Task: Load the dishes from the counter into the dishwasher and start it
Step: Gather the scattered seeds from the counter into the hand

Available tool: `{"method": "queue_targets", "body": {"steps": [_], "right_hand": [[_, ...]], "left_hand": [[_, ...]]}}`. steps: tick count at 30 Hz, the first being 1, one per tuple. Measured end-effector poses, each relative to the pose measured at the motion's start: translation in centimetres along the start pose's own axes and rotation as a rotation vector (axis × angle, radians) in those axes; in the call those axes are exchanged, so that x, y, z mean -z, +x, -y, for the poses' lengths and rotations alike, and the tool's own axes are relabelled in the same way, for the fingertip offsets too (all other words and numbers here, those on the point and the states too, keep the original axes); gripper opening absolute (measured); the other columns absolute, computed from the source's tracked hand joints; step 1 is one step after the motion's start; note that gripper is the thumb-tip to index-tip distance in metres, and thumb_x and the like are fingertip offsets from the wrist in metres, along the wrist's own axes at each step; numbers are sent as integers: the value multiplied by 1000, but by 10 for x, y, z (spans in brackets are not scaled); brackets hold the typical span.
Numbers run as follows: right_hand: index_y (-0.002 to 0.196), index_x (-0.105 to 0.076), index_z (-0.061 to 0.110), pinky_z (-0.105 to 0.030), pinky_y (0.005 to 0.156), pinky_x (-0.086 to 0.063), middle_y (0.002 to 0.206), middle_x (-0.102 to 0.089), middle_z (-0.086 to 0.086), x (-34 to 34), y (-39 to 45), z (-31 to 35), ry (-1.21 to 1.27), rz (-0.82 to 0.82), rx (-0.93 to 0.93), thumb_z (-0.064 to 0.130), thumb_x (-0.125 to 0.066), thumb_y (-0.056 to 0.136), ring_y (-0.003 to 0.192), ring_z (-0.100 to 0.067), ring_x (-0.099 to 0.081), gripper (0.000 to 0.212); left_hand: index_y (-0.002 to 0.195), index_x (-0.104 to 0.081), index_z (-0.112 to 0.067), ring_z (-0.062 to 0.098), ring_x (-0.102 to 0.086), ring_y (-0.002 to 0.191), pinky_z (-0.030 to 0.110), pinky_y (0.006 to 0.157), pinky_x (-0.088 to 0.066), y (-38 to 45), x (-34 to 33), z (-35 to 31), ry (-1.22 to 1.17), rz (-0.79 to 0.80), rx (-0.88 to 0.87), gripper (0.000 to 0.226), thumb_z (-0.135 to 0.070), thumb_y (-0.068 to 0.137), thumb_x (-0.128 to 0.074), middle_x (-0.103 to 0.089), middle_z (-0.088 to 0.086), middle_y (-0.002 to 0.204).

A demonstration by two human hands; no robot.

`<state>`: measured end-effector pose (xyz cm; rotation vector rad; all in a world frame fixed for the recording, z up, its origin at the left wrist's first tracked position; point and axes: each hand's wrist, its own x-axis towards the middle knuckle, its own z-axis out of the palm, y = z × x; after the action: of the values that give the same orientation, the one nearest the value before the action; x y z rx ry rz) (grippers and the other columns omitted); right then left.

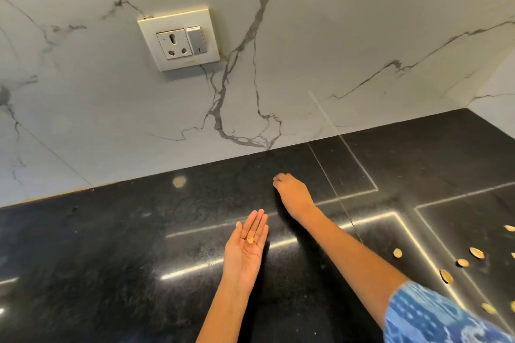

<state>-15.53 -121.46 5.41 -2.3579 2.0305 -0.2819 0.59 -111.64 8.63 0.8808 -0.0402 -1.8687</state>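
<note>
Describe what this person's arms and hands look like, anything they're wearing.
Both forearms are bare, and no rings, watch or gloves show on the left hand or the right hand. The right upper arm wears a short blue sleeve with a paler blue pattern.

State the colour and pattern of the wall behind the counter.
White wall with grey marble-like veins, shown in the head view.

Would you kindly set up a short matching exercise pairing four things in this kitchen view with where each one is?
Things:
1. left hand
2. right hand
3. wall socket
4. scattered yellow bits

Places:
A. on the marble backsplash
B. on the counter at far right
C. palm up, a small yellow bit on it
D. reaching down to the counter near the wall

Pairs: 1-C, 2-D, 3-A, 4-B
</note>
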Motion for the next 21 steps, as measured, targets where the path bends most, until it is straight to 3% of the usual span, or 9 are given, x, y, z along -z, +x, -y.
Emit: {"method": "queue_targets", "body": {"steps": [3, 6, 8, 11, 13, 16, 19, 21], "right_hand": [[108, -64, 6, -32, 82, -48, 115, -57, -5, 6, -60, -16, 109, -39, -32, 7, -51, 89, 106, -23, -53, 23], [89, -71, 6, -29, 74, -52, 95, -67, -5, 37, -122, -24, 287, -248, -80, -3, -65, 74, 87, -24, -63, 19], [89, -73, 7, -23, 77, -50, 93, -69, -3, 65, -163, -13, 362, -335, -67, -2, -69, 72, 85, -18, -64, 20], [97, -71, 17, -18, 83, -48, 104, -68, 4, 87, -210, 7, 402, -330, -43, 17, -61, 82, 96, -9, -62, 18], [100, -71, 19, -20, 83, -50, 110, -67, 5, 89, -234, 2, 399, -365, -89, 26, -54, 87, 100, -7, -62, 22], [103, -71, 8, -25, 88, -49, 110, -68, -4, 81, -250, -32, 361, -497, -282, 21, -49, 91, 101, -14, -63, 28], [115, -65, 5, -36, 88, -51, 117, -63, -11, 66, -255, -67, 255, -342, -493, 4, -57, 87, 110, -26, -60, 29], [124, -59, 7, -32, 94, -46, 127, -55, -8, 57, -257, -75, 241, -190, -511, 5, -53, 91, 120, -23, -51, 33]], "left_hand": [[116, -57, 5, 28, -59, 111, 38, 93, -49, -7, 2, 17, 42, -15, 63, 39, -23, 103, -33, -64, 20, 118], [118, -56, 5, 27, -60, 109, 40, 99, -42, -19, 1, 41, 69, -11, 144, 40, -23, 102, -33, -64, 20, 118], [117, -57, 5, 26, -64, 103, 38, 98, -44, -28, -4, 62, 81, -11, 205, 39, -23, 102, -34, -64, 20, 117], [104, -61, 7, 21, -70, 75, 32, 75, -57, -43, -18, 94, 85, -10, 289, 36, -19, 102, -36, -71, 18, 92], [92, -62, 7, 17, -67, 57, 27, 57, -58, -52, -27, 113, 86, -20, 338, 34, -16, 102, -39, -69, 15, 74], [93, -61, 8, 20, -70, 60, 26, 55, -58, -58, -35, 129, 128, -19, 367, 31, -14, 101, -40, -70, 18, 74], [97, -60, 9, 23, -72, 70, 29, 60, -59, -60, -35, 136, 133, 8, 358, 32, -14, 102, -38, -71, 20, 82], [100, -60, 9, 25, -72, 78, 33, 69, -59, -62, -34, 138, 147, 42, 360, 34, -16, 102, -38, -71, 21, 89]]}}
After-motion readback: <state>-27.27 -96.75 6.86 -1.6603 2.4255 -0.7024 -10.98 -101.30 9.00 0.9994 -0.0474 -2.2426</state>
